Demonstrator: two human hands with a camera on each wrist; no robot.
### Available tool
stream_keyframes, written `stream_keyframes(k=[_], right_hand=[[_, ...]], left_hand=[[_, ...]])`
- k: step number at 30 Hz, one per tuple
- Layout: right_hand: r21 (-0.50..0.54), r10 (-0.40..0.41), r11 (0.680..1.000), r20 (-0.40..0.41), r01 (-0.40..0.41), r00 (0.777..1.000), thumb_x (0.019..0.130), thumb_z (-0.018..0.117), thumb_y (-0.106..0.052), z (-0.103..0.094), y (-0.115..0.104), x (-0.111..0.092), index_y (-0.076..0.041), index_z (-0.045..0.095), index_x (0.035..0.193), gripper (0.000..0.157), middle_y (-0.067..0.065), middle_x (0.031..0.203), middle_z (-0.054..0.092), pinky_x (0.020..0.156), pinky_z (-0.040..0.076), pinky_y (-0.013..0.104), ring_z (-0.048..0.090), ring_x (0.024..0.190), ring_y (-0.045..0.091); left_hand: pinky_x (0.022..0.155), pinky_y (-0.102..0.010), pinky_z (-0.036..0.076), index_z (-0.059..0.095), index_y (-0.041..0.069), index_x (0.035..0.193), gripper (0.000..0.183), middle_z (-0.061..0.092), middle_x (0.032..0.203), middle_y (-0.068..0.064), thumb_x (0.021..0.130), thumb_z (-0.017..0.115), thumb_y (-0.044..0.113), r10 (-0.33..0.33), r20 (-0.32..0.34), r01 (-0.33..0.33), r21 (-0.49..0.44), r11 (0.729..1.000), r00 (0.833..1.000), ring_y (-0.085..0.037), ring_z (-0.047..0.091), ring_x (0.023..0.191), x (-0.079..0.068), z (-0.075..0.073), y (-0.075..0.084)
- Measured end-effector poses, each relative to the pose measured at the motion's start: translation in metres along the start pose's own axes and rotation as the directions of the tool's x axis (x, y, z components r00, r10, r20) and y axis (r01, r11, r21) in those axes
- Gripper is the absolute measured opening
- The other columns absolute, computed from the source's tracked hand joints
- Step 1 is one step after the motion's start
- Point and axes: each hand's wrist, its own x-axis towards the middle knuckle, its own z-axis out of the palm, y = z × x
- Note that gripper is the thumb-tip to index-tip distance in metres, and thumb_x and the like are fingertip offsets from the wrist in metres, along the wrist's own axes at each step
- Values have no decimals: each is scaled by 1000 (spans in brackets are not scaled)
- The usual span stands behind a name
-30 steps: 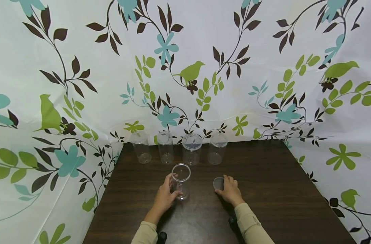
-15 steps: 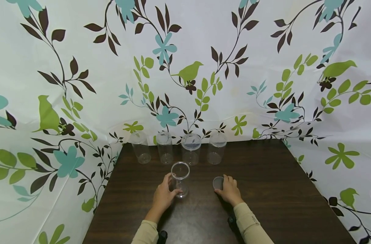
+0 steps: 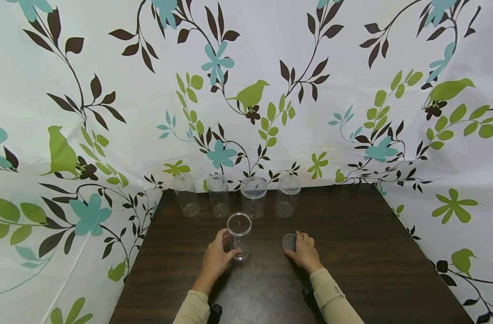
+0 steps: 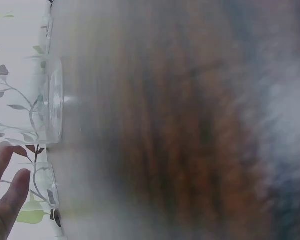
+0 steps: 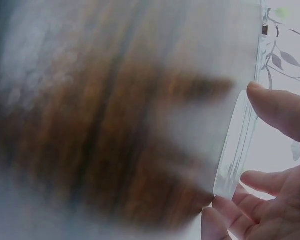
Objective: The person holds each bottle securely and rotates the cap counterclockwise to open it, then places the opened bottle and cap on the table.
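Observation:
My left hand (image 3: 217,258) grips a clear, uncapped plastic jar (image 3: 240,238), thumb on its near side and fingers behind it. The jar stands upright at the middle of the dark table. To the right, my right hand (image 3: 306,252) pinches a round clear lid (image 3: 289,242) by its edge, low over the tabletop. The right wrist view shows the lid (image 5: 234,150) between thumb and fingers, by the table surface. The left wrist view catches the jar's lower end (image 4: 49,105) and part of the left hand (image 4: 10,195).
Several clear jars stand in a row along the table's back edge, among them a left-end jar (image 3: 187,198), a wider lidded jar (image 3: 253,198) and a right-end jar (image 3: 288,198). Patterned cloth (image 3: 351,99) hangs behind the dark wooden table (image 3: 372,243) and at its sides.
The jar in my left hand has shifted slightly away from me. My right hand and the lid have stayed almost still.

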Motion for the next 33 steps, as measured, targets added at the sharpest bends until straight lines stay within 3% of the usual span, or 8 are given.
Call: stream_keyframes(k=[7, 16, 22, 28, 31, 33], right_hand=[[-25, -4, 1000, 8, 4, 1000, 88, 81, -29, 0, -3, 1, 10, 41, 145, 80, 32, 139, 46, 88, 48, 61, 44, 122, 49], [-32, -20, 999, -6, 20, 1000, 84, 85, -30, -1, -6, 3, 13, 41, 144, 86, 34, 135, 49, 88, 49, 61, 47, 119, 50], [-9, 24, 1000, 41, -24, 999, 90, 78, -36, -9, -9, 20, 18, 31, 147, 91, 40, 138, 44, 93, 46, 64, 42, 125, 56], [141, 71, 987, 71, -80, 995, 95, 72, -35, -34, -17, 64, 20, 11, 151, 100, 45, 152, 20, 110, 28, 67, 21, 139, 62], [283, 98, 953, 53, -109, 994, 93, 75, -32, -42, -20, 86, 17, 7, 153, 103, 43, 155, 16, 115, 22, 64, 16, 142, 60], [370, 112, 922, 36, -117, 993, 91, 77, -29, -43, -22, 97, 15, 10, 153, 102, 41, 154, 20, 116, 22, 62, 20, 142, 56]], left_hand=[[86, -55, 53, 59, 9, 120, 65, 73, 116, -16, 68, 94, 25, 0, -26, 1, 10, 1000, 1000, -35, 69, 109, 3, -6, 3], [85, -55, 52, 60, 10, 119, 62, 73, 118, -11, 71, 93, 29, -28, -18, 28, 34, 999, 999, -35, 67, 112, 5, -7, 0], [83, -55, 52, 60, 14, 119, 62, 74, 118, -8, 70, 92, 35, -23, -10, 24, 58, 998, 1000, -37, 66, 112, 5, -7, -5], [80, -53, 53, 61, 17, 119, 62, 75, 112, -6, 70, 93, 35, -14, -20, 15, 48, 999, 1000, -33, 69, 105, 6, -7, -8], [79, -52, 53, 61, 17, 119, 62, 76, 107, -6, 70, 94, 33, -30, -13, 31, 34, 999, 999, -31, 70, 101, 6, -6, -9], [78, -52, 53, 61, 16, 121, 63, 76, 105, -7, 70, 94, 34, -40, -4, 40, 32, 999, 999, -30, 71, 99, 6, -6, -10]])
